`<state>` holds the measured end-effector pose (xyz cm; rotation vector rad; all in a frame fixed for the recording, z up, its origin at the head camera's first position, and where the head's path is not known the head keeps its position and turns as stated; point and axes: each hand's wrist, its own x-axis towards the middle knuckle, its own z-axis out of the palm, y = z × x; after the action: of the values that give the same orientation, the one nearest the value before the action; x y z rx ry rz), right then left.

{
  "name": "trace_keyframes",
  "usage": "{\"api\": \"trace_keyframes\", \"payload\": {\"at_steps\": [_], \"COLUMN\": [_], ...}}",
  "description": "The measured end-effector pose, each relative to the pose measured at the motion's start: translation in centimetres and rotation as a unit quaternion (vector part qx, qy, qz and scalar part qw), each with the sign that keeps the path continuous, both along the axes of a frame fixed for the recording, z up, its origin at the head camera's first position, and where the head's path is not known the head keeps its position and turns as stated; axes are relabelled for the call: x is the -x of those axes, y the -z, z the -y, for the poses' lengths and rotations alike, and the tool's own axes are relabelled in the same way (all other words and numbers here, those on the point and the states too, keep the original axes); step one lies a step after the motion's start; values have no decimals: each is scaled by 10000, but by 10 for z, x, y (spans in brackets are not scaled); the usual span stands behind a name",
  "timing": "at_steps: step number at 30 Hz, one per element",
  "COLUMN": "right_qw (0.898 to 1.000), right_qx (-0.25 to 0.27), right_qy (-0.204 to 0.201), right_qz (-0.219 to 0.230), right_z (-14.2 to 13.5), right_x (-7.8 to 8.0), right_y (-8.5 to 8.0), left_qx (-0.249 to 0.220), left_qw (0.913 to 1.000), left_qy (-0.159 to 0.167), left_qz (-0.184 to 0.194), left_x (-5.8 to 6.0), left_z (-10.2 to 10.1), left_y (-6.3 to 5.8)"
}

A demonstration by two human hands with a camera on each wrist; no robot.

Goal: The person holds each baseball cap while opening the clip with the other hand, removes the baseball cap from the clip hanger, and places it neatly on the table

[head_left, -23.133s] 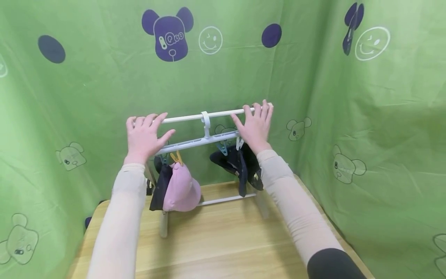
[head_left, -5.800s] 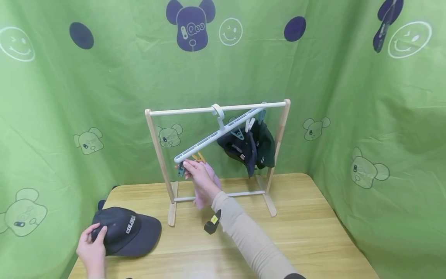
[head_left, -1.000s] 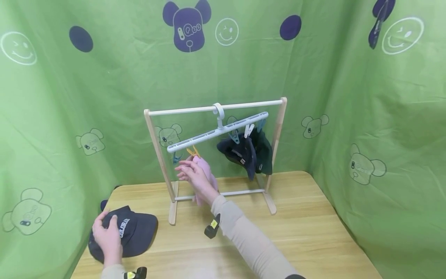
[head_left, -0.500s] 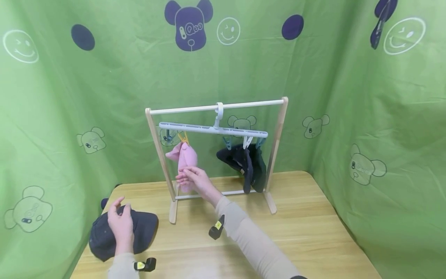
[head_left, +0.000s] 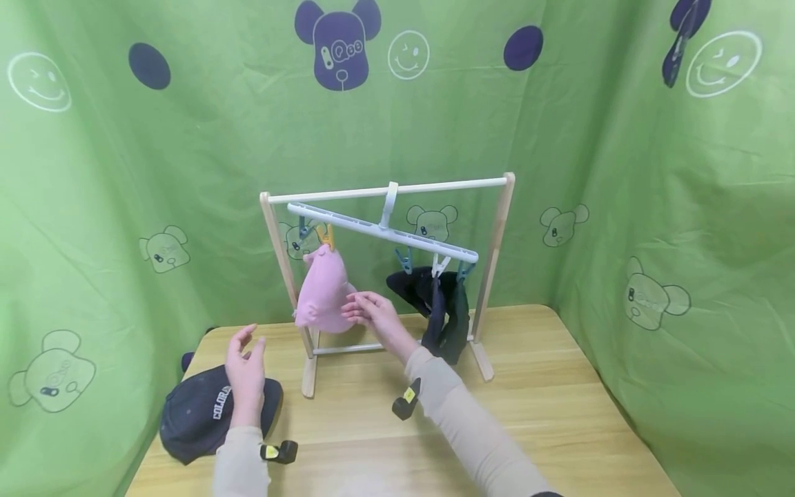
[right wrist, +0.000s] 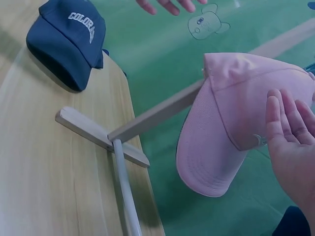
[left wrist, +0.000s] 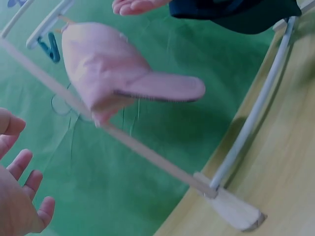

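A pink cap (head_left: 324, 293) hangs from a yellow clip (head_left: 326, 236) near the left end of the pale blue hanger (head_left: 360, 225). My right hand (head_left: 383, 321) is beside it, fingers extended and holding nothing; whether the fingertips touch the cap, I cannot tell. My left hand (head_left: 246, 369) is raised in front of a dark navy cap (head_left: 195, 414) on the table, its fingers loosely bent around nothing. In the right wrist view that navy cap (right wrist: 69, 42) shows white lettering. Beside the pink cap, a teal clip (left wrist: 50, 48) hangs without a cap.
The hanger hooks over the top bar (head_left: 447, 187) of a wooden rack and slopes down to the right. Two dark caps (head_left: 444, 310) hang there from a white clip (head_left: 439, 265) and teal clips. Green curtain (head_left: 186, 152) encloses the wooden table (head_left: 397, 428).
Over the last second, the right hand drew away from the hanger's left end, which swung upward; the pink cap turned. The left hand lifted off the navy cap, moving right. Earlier, both hands were on the top bar.
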<state>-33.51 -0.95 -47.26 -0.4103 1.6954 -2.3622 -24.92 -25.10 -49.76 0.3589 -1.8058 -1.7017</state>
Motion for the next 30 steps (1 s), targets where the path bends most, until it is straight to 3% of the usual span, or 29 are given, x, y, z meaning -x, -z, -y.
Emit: {"api": "trace_keyframes", "payload": {"at_steps": [8,14,25,30], "right_qw": [9995,9986,9979,9974], "right_qx": [122,183,49,-67], "right_qy": [304,501,620,670], "right_qz": [1,-21,-189,-243], "right_z": [-13,-18,-20,-17], "right_x": [10,18,32,35], "right_y": [-6,-15,-29,-39], "left_qx": [191,452,255,181], "left_qw": [9978,9915,9822,9810], "left_qy": [627,1219,1859,1929], "left_qz": [-86,0,-37,-82], "left_x": [19,34,55,64], "left_z": [-21,-31,-45,-53], "left_y": [-19,-29,-31,-31]}}
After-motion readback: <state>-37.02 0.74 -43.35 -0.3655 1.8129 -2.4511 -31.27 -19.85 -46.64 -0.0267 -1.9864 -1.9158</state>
